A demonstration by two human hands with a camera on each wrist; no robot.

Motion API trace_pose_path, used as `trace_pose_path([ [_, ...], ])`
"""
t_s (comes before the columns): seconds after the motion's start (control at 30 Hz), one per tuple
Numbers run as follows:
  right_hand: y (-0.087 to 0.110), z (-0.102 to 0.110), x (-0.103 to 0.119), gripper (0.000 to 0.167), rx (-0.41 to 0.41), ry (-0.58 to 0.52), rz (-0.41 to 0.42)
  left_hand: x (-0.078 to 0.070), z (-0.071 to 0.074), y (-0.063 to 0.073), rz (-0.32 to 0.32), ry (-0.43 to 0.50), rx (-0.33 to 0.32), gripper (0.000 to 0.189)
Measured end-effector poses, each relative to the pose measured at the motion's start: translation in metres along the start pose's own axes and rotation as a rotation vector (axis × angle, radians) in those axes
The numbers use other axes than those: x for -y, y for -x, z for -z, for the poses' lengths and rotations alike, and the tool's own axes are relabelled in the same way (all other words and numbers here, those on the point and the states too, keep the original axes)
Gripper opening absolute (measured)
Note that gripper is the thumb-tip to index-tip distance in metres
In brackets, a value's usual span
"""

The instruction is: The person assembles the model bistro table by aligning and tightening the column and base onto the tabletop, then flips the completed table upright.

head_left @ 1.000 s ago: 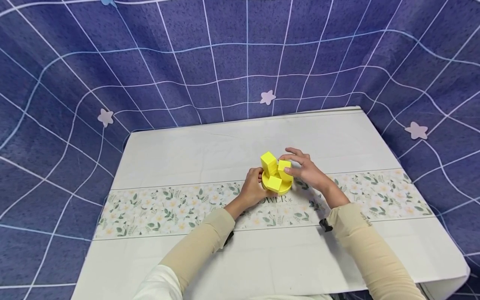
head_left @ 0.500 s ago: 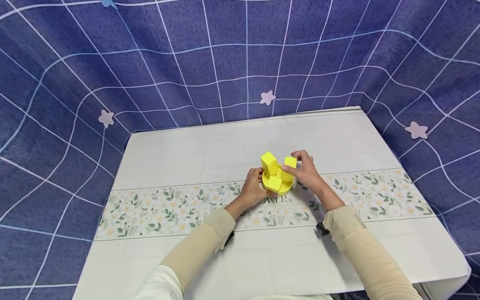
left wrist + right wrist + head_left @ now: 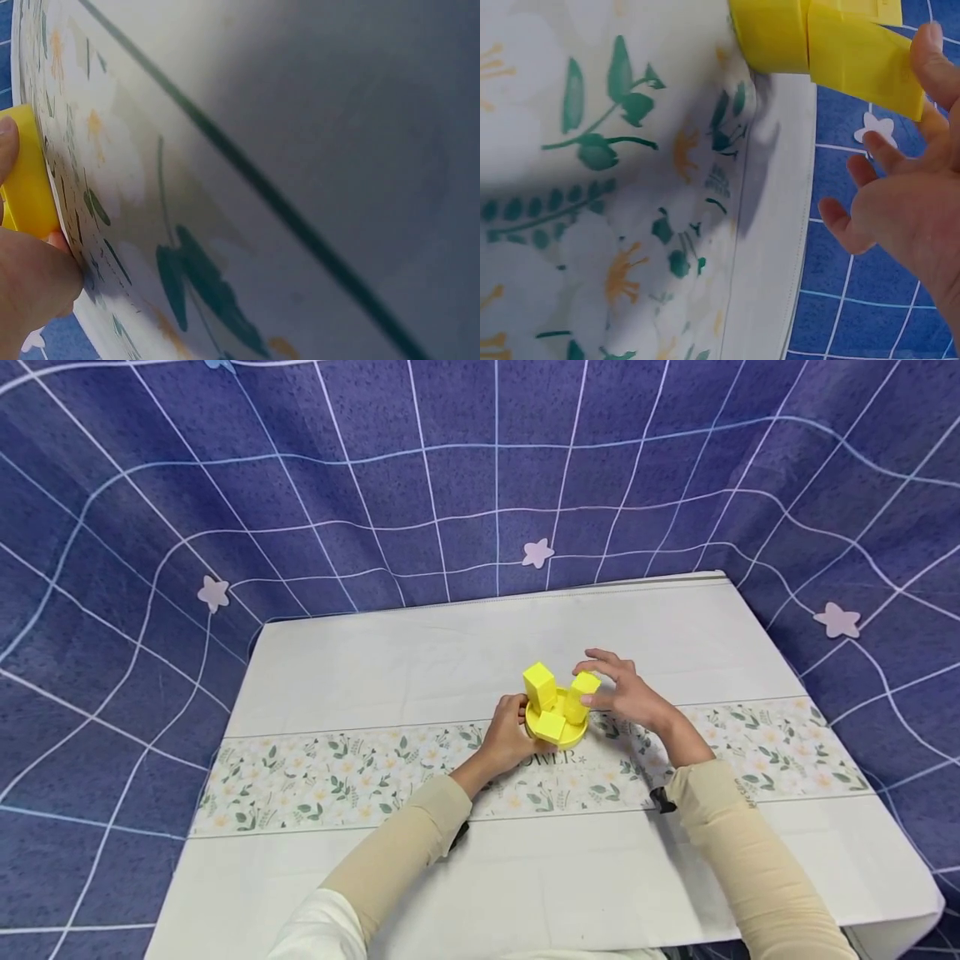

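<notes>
In the head view, a shallow round yellow holder (image 3: 573,742) sits at the middle of the table. Three yellow blocks stand up from it: a tall left block (image 3: 538,685), a lower front block (image 3: 551,727) and a right block (image 3: 582,692) that leans outward. My left hand (image 3: 507,733) grips the holder's left side, with the thumb in front and fingers behind. My right hand (image 3: 626,695) has its thumb and index finger at the right block's top, the other fingers spread. In the right wrist view, thumb and index finger flank the end of this tilted block (image 3: 862,64).
A white tablecloth (image 3: 360,668) with a floral band (image 3: 337,777) covers the table. Behind and at both sides hangs a blue curtain (image 3: 450,485) with white grid lines and stars.
My right hand closed on the right block and shifted it outward; now its fingers are more spread and the block is turned. The left hand stays on the holder.
</notes>
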State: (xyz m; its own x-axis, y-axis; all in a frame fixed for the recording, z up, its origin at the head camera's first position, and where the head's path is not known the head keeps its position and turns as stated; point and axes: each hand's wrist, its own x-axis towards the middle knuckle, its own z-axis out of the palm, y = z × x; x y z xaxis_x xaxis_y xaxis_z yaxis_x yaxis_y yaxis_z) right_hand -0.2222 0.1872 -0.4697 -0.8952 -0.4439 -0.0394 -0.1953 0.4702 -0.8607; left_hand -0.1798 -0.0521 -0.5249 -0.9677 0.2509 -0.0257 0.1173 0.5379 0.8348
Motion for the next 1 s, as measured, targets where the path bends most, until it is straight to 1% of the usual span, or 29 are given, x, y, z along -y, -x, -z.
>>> trace_pose_path([
  [0.07, 0.000, -0.002, -0.001, 0.035, -0.049, 0.021, -0.014, 0.000, 0.000, -0.001, -0.003, -0.005, -0.004, 0.087],
  [0.23, 0.005, -0.013, -0.001, 0.041, -0.140, 0.005, -0.055, 0.001, -0.001, -0.002, 0.003, -0.018, -0.006, 0.088],
  [0.43, 0.010, -0.024, -0.002, 0.041, -0.241, 0.009, -0.066, 0.001, -0.002, -0.002, 0.001, -0.023, -0.005, 0.087],
  [0.53, 0.012, -0.027, -0.004, 0.040, -0.277, 0.008, -0.062, 0.001, -0.003, -0.001, -0.004, -0.023, -0.003, 0.088],
  [0.73, 0.011, -0.030, -0.005, 0.040, -0.295, 0.023, -0.042, 0.001, -0.001, -0.001, -0.012, -0.001, 0.004, 0.087],
  [1.0, 0.013, -0.027, -0.001, 0.038, -0.277, 0.018, -0.052, 0.002, -0.001, -0.002, -0.025, 0.012, 0.005, 0.087],
])
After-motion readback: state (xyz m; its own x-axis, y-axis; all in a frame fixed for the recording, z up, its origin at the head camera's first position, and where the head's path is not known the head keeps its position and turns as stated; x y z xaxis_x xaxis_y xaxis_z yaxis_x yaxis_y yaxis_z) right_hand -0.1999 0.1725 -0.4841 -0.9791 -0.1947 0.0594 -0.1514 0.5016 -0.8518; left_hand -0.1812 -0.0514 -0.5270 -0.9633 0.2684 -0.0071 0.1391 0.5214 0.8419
